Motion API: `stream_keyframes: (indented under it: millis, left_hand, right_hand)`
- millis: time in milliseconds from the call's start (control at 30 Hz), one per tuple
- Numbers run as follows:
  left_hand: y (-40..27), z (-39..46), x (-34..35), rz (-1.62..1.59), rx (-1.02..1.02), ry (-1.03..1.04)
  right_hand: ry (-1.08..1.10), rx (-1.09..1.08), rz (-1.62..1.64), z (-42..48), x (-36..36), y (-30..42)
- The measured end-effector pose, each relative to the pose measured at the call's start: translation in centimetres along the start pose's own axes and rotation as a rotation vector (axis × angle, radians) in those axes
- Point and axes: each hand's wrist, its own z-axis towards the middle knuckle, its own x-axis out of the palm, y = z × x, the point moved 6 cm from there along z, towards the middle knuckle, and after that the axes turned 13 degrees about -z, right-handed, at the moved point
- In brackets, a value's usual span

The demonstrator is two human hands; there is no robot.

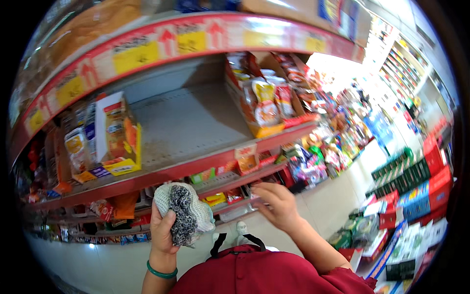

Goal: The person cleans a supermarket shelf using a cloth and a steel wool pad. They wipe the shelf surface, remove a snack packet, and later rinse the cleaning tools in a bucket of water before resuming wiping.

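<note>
My left hand (163, 228) grips a bunched pale knitted cloth (202, 215) with a black-and-white speckled textured piece (181, 217) against it. The bundle is in front of the red front edge of a grey metal shelf (183, 117), whose surface looks dusty and stained. My right hand (277, 204) is raised to the right of the cloth and apart from it, fingers bent. Blur hides whether anything small is between its fingertips. On the shelf, an opened carton of packets (125, 143) stands at left and another carton of snack packets (266, 106) at right.
Red price strips (205, 36) edge the shelf above. Lower shelves (220, 183) hold more packets. Bagged goods (319, 158) are heaped beyond the right end. Stacked cartons (422, 194) and green crates (400, 172) stand on the tiled floor (319, 198) to my right.
</note>
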Motion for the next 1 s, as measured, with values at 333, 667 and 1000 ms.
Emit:
stream_keyframes:
  millis: [333, 667, 1000]
  left_hand:
    - [10.2, -4.7, 3.6, 0.157, -0.221, 0.074]
    - [20.8, -14.1, 7.7, 0.153, -0.437, 0.137]
    - [23.5, -17.7, 9.2, -0.023, -0.589, 0.236]
  right_hand:
    - [-0.068, 0.032, 0.156, -6.3, -4.0, 5.3]
    - [0.04, 0.496, 0.177, -18.7, -8.7, 4.2]
    - [-0.178, 0.727, 0.482, -24.2, -10.5, 2.1]
